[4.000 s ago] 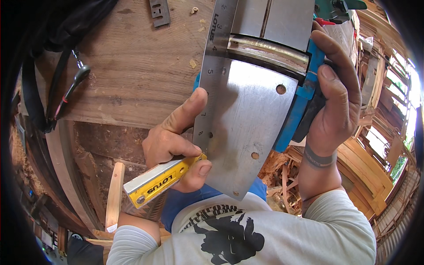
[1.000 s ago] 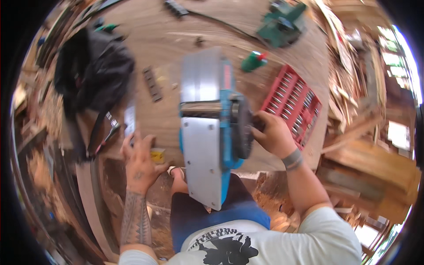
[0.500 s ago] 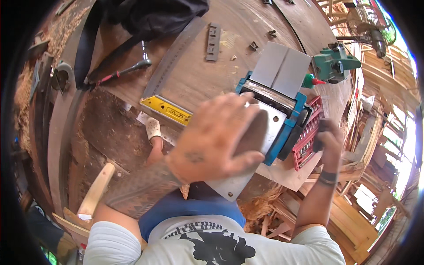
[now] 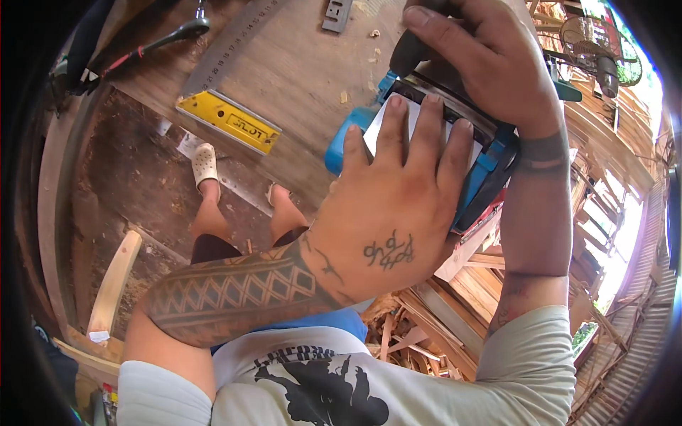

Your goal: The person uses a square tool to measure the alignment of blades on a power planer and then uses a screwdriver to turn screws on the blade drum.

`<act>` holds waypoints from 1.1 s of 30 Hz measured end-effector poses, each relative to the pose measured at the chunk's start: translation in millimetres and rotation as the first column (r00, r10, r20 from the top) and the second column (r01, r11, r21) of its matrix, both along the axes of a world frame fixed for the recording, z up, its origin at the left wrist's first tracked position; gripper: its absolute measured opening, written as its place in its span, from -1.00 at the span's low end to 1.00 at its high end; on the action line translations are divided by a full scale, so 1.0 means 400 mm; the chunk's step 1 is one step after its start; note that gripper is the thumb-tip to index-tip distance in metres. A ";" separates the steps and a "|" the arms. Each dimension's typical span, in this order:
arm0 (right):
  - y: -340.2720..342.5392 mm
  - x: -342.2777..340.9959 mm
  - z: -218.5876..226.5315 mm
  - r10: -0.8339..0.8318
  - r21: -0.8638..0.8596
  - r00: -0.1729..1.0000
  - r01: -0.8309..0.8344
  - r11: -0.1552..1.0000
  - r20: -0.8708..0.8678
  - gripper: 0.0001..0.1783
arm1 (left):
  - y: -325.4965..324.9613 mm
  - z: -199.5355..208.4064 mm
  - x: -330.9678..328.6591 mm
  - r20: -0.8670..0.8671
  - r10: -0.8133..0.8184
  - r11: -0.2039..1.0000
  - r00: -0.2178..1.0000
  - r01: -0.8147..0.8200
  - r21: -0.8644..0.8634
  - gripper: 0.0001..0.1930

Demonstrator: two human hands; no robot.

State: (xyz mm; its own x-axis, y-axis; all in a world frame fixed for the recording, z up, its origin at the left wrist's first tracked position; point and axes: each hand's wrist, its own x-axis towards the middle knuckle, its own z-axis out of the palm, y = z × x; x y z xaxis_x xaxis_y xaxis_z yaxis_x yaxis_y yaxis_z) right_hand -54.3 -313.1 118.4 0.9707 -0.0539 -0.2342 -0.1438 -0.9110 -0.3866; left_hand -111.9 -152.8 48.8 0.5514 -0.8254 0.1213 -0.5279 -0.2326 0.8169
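My left hand [image 4: 398, 199] lies flat with its fingers spread on the bright metal sole plate of an upturned blue power planer [image 4: 344, 138]. My right hand [image 4: 490, 64] is closed on a dark, black-handled tool [image 4: 410, 54] above the planer's cutter opening. The tool's lower end meets the opening's left end, and its tip cannot be made out. My right hand and wrist cover the far part of the planer. A slotted planer blade [image 4: 337, 15] rests on the bench beyond.
A try square with a yellow stock [image 4: 231, 122] lies on the wooden bench [image 4: 298, 85], left of the planer. A red-and-black-handled tool [image 4: 160, 44] is farther left. Another person's legs [image 4: 212, 209] stand beside the bench. Wood offcuts [image 4: 469, 312] and a fan [image 4: 600, 53] are on the right.
My right hand has swung in from the far right with the black-handled tool and is over the cutter opening. My left hand has settled flat on the plate. The view has shifted.
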 end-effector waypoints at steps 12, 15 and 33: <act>-0.032 -0.009 -0.064 -0.199 0.577 0.979 0.136 0.805 0.048 -0.78 | -0.028 -0.019 -0.012 0.157 0.059 0.998 0.986 -0.059 -0.006 -0.39; 0.033 -0.015 -0.049 -0.097 0.142 0.991 0.084 0.986 0.090 -0.79 | -0.025 -0.029 -0.012 0.146 0.064 0.998 0.987 -0.065 0.001 -0.40; -0.293 -0.303 0.030 -0.659 0.822 0.707 0.198 0.533 0.257 -0.70 | 0.150 -0.050 0.166 0.194 -0.136 0.972 0.972 0.093 0.216 -0.19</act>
State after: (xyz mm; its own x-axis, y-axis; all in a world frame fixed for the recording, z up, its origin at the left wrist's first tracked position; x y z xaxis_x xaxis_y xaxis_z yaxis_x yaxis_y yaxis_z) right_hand -175.3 -430.2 130.2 0.8349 -0.5437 0.0860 -0.0198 -0.1858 -0.9824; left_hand -45.6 -92.6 28.8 0.4323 -0.9006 0.0449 -0.7125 -0.3106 0.6291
